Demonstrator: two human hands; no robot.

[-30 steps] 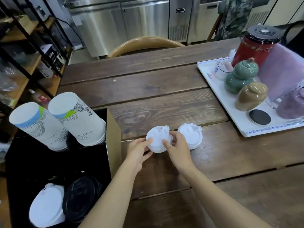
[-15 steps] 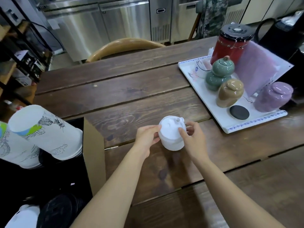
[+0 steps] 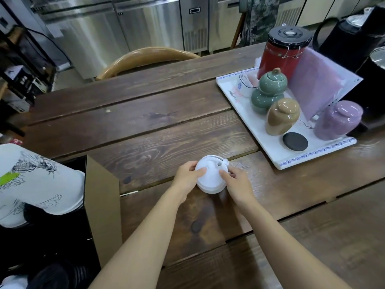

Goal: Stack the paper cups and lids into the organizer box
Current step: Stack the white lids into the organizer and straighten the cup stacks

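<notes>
Now nested: two white lids (image 3: 211, 177), clamped between left hand (image 3: 186, 176) and right hand (image 3: 238, 183), right of box (image 3: 103, 203). Could slip apart if tilted.

Two bare forearms in view, no sleeves visible up to the frame edge. Left hand (image 3: 187, 176) and right hand (image 3: 237, 184) both ungloved. No rings, watch or bands seen at either wrist or on the fingers that show. Fingernails short and unpainted where visible. Forearms slender, smooth, without marks or cover above each hand.
</notes>
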